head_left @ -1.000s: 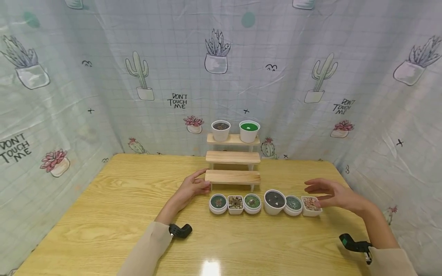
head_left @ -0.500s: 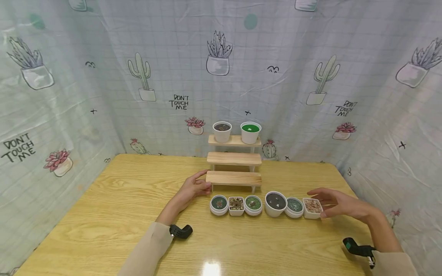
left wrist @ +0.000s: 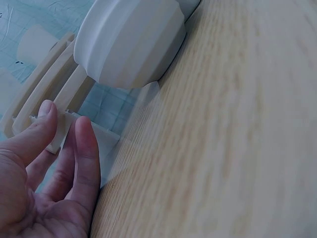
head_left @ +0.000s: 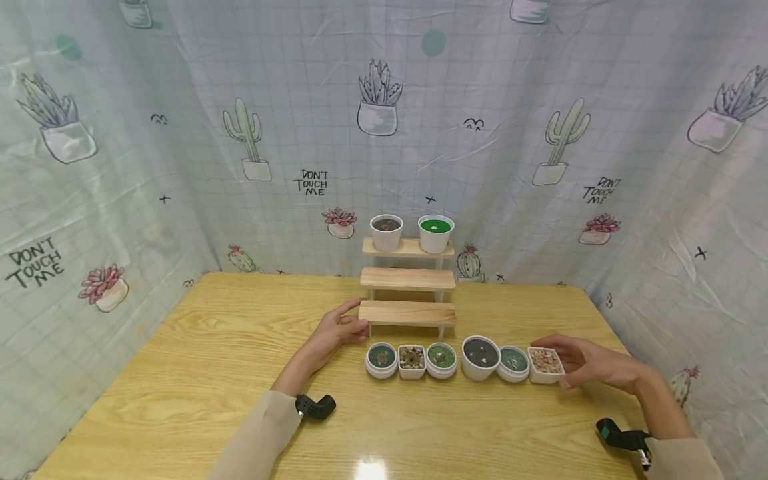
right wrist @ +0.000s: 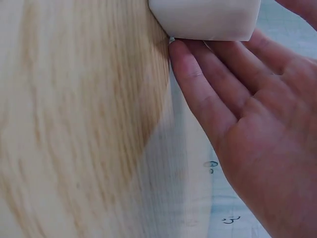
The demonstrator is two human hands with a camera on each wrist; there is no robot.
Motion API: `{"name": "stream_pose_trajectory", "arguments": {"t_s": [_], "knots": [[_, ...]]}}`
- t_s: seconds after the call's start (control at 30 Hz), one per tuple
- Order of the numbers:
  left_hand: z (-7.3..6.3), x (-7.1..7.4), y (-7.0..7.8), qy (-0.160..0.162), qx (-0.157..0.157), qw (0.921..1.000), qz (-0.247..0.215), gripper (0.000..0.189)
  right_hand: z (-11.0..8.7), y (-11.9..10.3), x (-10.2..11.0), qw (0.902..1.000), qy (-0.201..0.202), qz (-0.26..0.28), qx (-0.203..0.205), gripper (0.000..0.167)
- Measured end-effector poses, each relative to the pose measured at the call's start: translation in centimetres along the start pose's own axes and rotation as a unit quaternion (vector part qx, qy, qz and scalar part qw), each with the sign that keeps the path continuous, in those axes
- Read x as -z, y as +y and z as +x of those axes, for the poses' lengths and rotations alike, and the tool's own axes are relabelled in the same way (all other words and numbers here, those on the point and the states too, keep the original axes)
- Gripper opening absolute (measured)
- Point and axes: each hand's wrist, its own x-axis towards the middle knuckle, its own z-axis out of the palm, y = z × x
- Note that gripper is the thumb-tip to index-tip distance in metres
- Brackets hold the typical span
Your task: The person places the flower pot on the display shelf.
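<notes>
My left hand pinches the left end of the lowest step of a wooden three-tier shelf; the left wrist view shows thumb and fingers about its corner. My right hand holds a square white pot of pinkish pebbles at the row's right end, a finger at the far side and the thumb at the near right corner. In the right wrist view fairly straight fingers touch the pot's wall. The pot stands on the table; the thumb's contact is unclear.
Left of the square pot are a round pot, a taller dark-filled pot, and green, pebble and dark-green pots. Two white pots, brown-filled and green-topped, stand on the top tier. A printed curtain surrounds the table.
My right hand has come down from above the square pot to its right side and closed in on it. The left hand stays at the shelf. The head view has shifted slightly.
</notes>
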Motion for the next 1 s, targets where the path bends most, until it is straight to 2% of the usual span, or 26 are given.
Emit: {"name": "stream_pose_trajectory", "arguments": {"t_s": [0.3,0.67,1.0], "knots": [[-0.01,0.09,-0.14,-0.004,-0.004,1.0000,-0.003,0.076,0.43,0.17,0.07,0.9996,-0.015,-0.018,0.014,0.073],[0.05,0.10,-0.07,-0.005,-0.004,1.0000,0.003,0.077,0.37,0.07,-0.02,0.9995,0.004,-0.028,0.011,0.066],[0.01,0.15,-0.12,-0.005,-0.004,1.0000,0.006,0.077,0.54,0.50,0.08,0.9990,-0.004,-0.035,0.028,0.062]]}}
